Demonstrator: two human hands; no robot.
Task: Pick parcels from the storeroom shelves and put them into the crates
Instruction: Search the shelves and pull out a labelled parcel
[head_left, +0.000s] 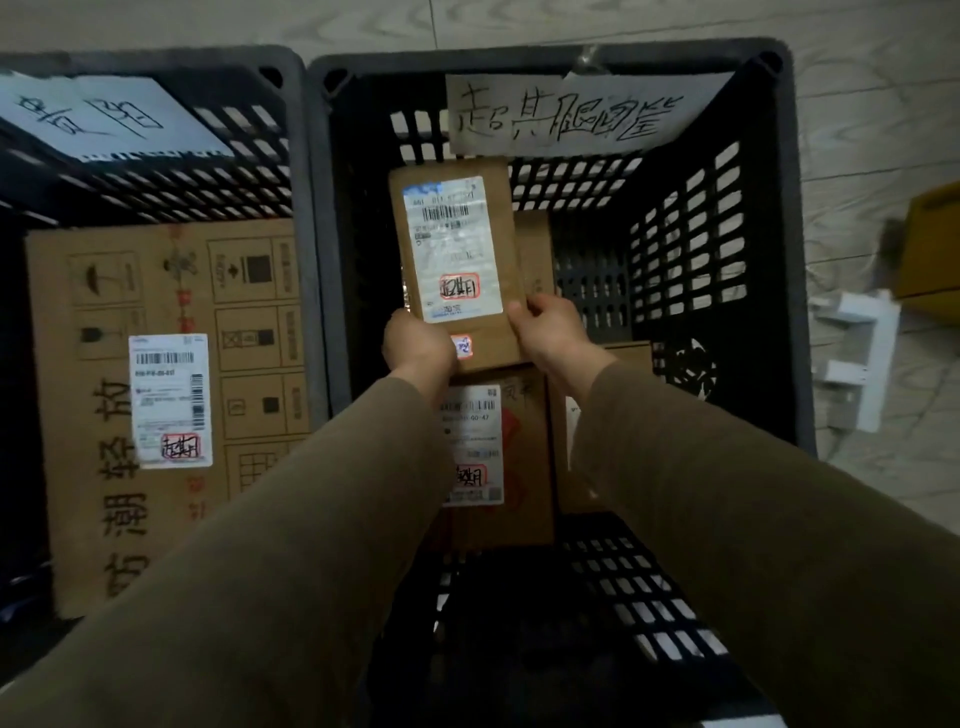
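Holds a small brown parcel in both hands, label side up, within the opening of the right crate, nearer its left wall than its right. Cannot tell how high above the contents.

Left hand at the parcel's near left corner, back of the hand upward, fingers curled under the carton and hidden. Cannot tell how the fingertips lie. Right hand at the near right edge, thumb pressed on the top face, remaining fingers wrapped round the side, pinching the carton between them. Brown sleeves down to both wrists.

On the parcel's top face, a white shipping label with barcodes and a red-bordered handwritten sticker.

Below the hands, by the near wall of the right crate, a second labelled parcel, flat, with another brown carton just beside it on the right. Behind the held parcel, partly covered by it, one more brown box. On the far wall, a handwritten paper sign.

Touching on the left, the left crate, also black and slotted, with its own paper sign on the far wall. Inside, filling most of it, a large printed carton with a white label.

On the pale floor past the right crate's right wall, a white object and a yellow box, partly out of view.
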